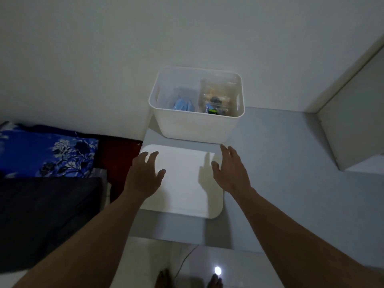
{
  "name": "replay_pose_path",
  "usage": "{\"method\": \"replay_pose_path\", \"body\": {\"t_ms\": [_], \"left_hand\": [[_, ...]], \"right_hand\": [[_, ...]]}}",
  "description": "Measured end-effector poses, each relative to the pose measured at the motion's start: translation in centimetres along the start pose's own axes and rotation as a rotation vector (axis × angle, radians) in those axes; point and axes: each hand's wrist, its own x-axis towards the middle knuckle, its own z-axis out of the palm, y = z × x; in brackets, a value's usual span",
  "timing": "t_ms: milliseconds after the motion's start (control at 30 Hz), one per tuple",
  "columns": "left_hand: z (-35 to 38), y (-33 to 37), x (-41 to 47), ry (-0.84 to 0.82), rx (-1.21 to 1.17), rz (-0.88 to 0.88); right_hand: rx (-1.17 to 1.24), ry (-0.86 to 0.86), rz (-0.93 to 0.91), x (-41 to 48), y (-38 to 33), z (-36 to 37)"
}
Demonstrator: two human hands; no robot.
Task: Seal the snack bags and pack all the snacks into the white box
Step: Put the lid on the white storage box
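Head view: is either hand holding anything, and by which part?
Nothing is held. The left hand and right hand hover open over opposite sides of the white lid.

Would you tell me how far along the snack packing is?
Done: snack bags sit inside the white box. In hand: nothing; left hand and right hand are open at the white lid before it. Left: likely fitting the lid; seals too blurred to judge.

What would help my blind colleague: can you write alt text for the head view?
The left hand and right hand, both open, reach to either side of a flat white lid on a grey table. Beyond it an open white box holds snack bags; a blue flowered cloth lies to the left.
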Motion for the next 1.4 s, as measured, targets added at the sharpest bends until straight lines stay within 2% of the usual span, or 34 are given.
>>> {"method": "replay_pose_path", "body": {"t_ms": [133,233,333,533,733,900,1067,1400], "left_hand": [[1.7,-2.5,-0.7,-0.173,0.032,-0.128],[3.1,-3.6,-1.1,-0.27,0.007,-0.219],[3.6,-4.1,-0.7,-0.241,-0.079,-0.27],[2.2,-5.5,0.5,-0.121,-0.431,-0.432],[-2.0,-5.5,0.7,-0.078,-0.747,-0.464],[-6.8,-5.1,0.2,-0.11,-0.963,-0.377],[-11.7,-4.1,0.2,-0.095,-1.01,-0.313],[-17.8,-0.2,3.0,-0.012,-1.046,-0.227]], "right_hand": [[-0.097,-0.149,0.21,-1.7,0.4,3.2],[-0.056,-0.229,0.374,-2.7,0.4,5.1],[0.009,-0.236,0.454,-3.1,0.4,6.2],[0.244,-0.178,0.583,-3.7,1.1,5.1],[0.485,-0.027,0.575,-5.5,0.3,0.9],[0.694,0.004,0.526,-7.6,-1.8,-2.6],[0.821,0.105,0.471,-7.9,-4.1,-5.9],[0.762,0.181,0.358,-4.6,-6.8,-12.9]]}}
